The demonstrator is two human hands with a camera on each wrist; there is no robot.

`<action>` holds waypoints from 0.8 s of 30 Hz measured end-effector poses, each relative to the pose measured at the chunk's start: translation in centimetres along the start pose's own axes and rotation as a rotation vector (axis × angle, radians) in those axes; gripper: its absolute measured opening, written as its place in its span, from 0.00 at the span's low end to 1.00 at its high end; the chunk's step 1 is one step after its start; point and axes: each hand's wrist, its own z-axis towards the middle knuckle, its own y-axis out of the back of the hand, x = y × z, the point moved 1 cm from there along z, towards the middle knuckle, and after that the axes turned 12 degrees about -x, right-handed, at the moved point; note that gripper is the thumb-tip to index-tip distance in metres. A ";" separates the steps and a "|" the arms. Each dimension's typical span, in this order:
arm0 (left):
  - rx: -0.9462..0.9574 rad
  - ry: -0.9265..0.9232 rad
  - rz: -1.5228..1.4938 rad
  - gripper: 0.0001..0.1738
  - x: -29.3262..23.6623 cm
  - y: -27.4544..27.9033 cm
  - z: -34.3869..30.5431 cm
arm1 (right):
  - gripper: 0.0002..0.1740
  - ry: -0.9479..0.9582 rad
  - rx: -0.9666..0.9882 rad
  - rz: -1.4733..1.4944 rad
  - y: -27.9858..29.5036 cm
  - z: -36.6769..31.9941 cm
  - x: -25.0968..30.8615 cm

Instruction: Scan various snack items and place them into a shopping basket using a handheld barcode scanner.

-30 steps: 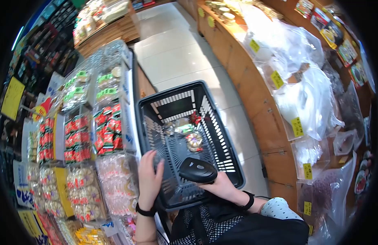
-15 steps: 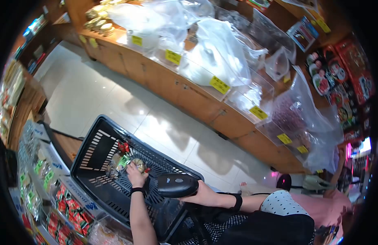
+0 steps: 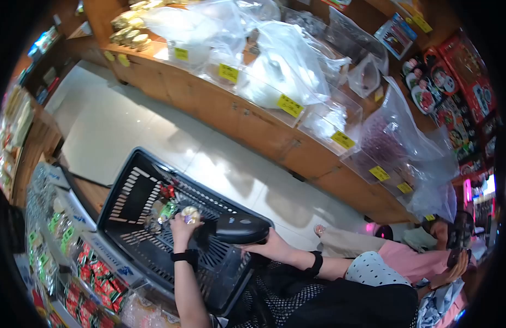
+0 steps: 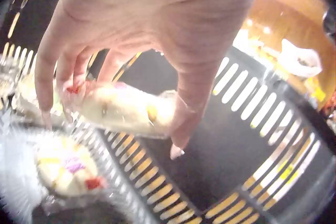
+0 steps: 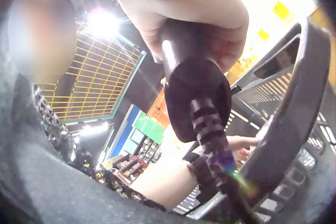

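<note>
My left hand reaches inside the dark plastic basket. Between its thumb and fingers it grips a clear-wrapped pale round pastry with red and purple marks. Below it in the left wrist view lies a similar wrapped pastry. Near the fingers in the head view are a packet with a green label and a small red packet. My right hand holds a black barcode scanner by its handle over the basket's near side; a coiled cord runs from the handle's end.
Along the far side runs a wooden counter bearing clear bags and yellow price tags. Trays of red packets stand close on the left. Tiled floor lies between. A person in pink is at the right.
My view has swung toward the counter. The left hand has moved from beside the basket down into it and now lifts the wrapped pastry toward the scanner. The right hand keeps the scanner.
</note>
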 end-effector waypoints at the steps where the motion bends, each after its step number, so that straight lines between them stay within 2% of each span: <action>1: 0.048 -0.028 -0.275 0.43 1.0 0.0 0.3 | 0.18 -0.083 0.035 0.014 0.1 -0.1 -0.4; 2: 0.033 -0.016 -0.374 0.42 0.2 1.2 -0.2 | 0.17 -0.081 0.089 0.082 0.1 -0.3 -0.2; 3: 0.195 0.066 -0.692 0.42 -3.4 4.9 -1.9 | 0.17 -0.085 0.152 0.151 0.0 -0.5 0.0; 4: 0.131 0.116 -0.693 0.43 -7.7 9.5 -4.5 | 0.16 -0.100 0.227 0.228 0.4 -0.3 -1.2; 6: 0.321 0.134 -1.190 0.45 -9.5 12.9 -7.4 | 0.17 -0.149 0.289 0.356 -0.5 -0.6 -0.2; 7: 0.403 0.036 -1.436 0.49 -10.8 14.6 -9.0 | 0.17 -0.181 0.321 0.388 -1.0 -0.8 0.9; 9: 0.386 -0.090 -1.715 0.54 -11.7 16.3 -12.5 | 0.17 -0.222 0.403 0.468 -1.8 -1.5 2.8; 11: 0.317 -0.116 -1.864 0.59 -11.3 16.5 -15.4 | 0.17 -0.201 0.434 0.441 -2.5 -2.1 3.7; 12: 0.304 -0.096 -1.908 0.63 -11.5 16.8 -16.6 | 0.17 -0.119 0.450 0.403 -2.7 -2.3 4.2; 13: 0.268 -0.099 -1.909 0.63 -10.9 16.5 -17.5 | 0.16 -0.037 0.466 0.367 -3.1 -2.7 4.5; 15: 0.129 -0.061 -1.900 0.64 -9.6 16.0 -18.9 | 0.17 -0.109 0.475 0.376 -3.7 -3.7 4.7; 17: 0.043 -0.074 -1.913 0.64 -10.0 16.5 -20.4 | 0.19 -0.067 0.428 0.136 -4.0 -4.2 4.6; 19: -0.002 -0.097 -1.831 0.62 -10.2 17.5 -21.9 | 0.23 -0.094 0.408 0.081 -4.3 -5.1 4.4; 21: -0.040 -0.093 -1.798 0.60 -8.8 17.4 -23.1 | 0.24 0.183 0.422 -0.231 -4.8 -5.6 4.0; 22: -0.050 -0.112 -1.756 0.59 -8.1 17.4 -23.7 | 0.25 0.210 0.465 -0.215 -4.9 -5.8 3.4; 24: -0.088 -0.192 -1.712 0.57 -7.6 18.1 -24.9 | 0.25 0.136 0.499 -0.230 -5.6 -6.5 3.1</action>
